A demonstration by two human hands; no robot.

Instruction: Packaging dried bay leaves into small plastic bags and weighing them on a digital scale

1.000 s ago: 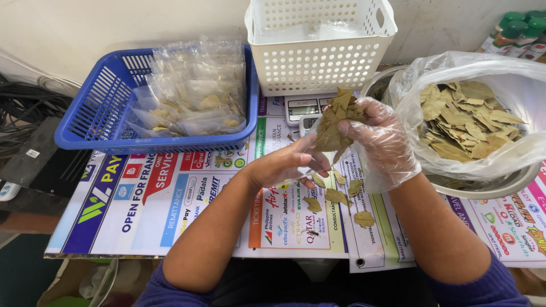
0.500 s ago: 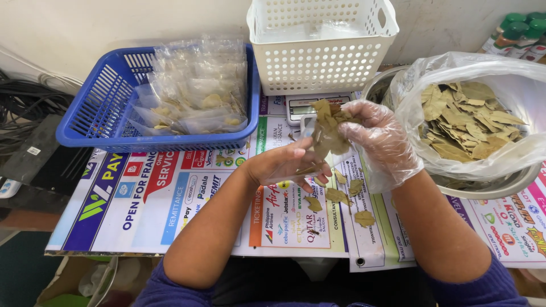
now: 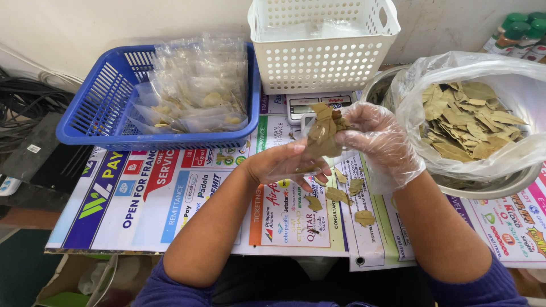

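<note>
The left hand [image 3: 284, 165] pinched a small clear bag [image 3: 318, 149] from below; the right hand [image 3: 378, 142], in a thin plastic glove, closed its fingers on a bunch of dried leaves [image 3: 325, 126] at the bag's mouth, mid-table; loose leaves [image 3: 338, 196] lay at six o'clock of the hands; a blue basket [image 3: 102, 111] of filled bags sat at ten o'clock; a lined bowl [image 3: 512, 182] of leaves sat at three.

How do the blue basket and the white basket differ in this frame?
The blue basket is low and wide; the white basket is taller with steeper walls. The blue basket sits at the far left of the table, the white basket farther back against the wall. The blue basket holds a pile of clear packets with leaves; what lies in the white basket is too pale to tell. Both are perforated plastic.
</note>
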